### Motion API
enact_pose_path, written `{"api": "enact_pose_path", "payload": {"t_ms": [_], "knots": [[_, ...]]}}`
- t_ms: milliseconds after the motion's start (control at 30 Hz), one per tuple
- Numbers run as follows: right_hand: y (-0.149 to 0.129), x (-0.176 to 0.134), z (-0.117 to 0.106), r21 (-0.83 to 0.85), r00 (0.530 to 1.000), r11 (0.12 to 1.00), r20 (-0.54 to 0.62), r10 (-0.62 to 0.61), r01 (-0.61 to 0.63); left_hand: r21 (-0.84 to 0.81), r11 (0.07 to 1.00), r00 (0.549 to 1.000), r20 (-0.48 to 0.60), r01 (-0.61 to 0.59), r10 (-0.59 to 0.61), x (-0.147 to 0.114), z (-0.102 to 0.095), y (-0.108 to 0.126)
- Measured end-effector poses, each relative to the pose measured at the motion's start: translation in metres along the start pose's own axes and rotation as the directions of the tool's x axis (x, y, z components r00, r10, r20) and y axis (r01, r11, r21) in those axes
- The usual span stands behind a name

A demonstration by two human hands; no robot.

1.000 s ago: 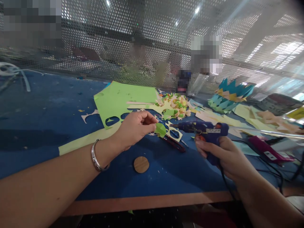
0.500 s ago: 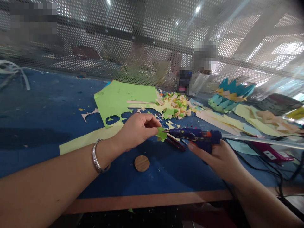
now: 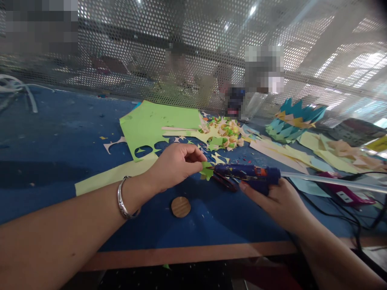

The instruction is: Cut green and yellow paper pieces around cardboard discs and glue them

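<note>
My left hand (image 3: pixel 178 165) pinches a small green paper cutout (image 3: pixel 207 172) between thumb and fingers, above the blue table. In my right hand (image 3: pixel 282 207) is a dark blue hot glue gun (image 3: pixel 246 174), its nozzle pointing left and meeting the green cutout; whether it touches I cannot tell. A clear glue stick (image 3: pixel 326 181) runs out of the gun's back end. Below the gun's front lies a dark red-handled pair of scissors (image 3: pixel 225 182), partly hidden. Nearer to me, a round wooden disc (image 3: pixel 180 207) rests flat on the table.
A green paper sheet (image 3: pixel 163 117) with round holes lies behind my left hand. Beyond the gun is a heap of small paper flowers (image 3: pixel 228 133). Paper strips (image 3: pixel 281 155), a teal paper crown (image 3: pixel 298 117), and a magenta power strip (image 3: pixel 347 193) with black cords stand right.
The glue gun and my right hand have shifted slightly left, bringing the nozzle further over the green cutout. My left hand has stayed nearly still.
</note>
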State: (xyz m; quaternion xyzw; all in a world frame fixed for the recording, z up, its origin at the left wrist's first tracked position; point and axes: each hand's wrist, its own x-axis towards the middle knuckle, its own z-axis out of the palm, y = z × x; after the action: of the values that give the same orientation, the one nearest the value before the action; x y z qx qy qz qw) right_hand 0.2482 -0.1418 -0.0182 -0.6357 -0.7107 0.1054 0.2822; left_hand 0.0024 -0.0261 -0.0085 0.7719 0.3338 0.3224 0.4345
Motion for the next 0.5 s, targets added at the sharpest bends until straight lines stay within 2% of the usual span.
{"api": "enact_pose_path", "payload": {"t_ms": [333,500], "knots": [[0.0021,-0.0016,-0.0003,-0.097,1.000,0.995,-0.020,0.014,-0.016,0.004,1.000,1.000,0.003,0.000,0.000,-0.0001,0.0006,0.0005],[0.0017,-0.0022,-0.0006,-0.052,0.999,0.998,-0.017,0.040,-0.041,0.018,1.000,1.000,0.006,-0.008,0.007,-0.0003,-0.0001,0.0010]]}}
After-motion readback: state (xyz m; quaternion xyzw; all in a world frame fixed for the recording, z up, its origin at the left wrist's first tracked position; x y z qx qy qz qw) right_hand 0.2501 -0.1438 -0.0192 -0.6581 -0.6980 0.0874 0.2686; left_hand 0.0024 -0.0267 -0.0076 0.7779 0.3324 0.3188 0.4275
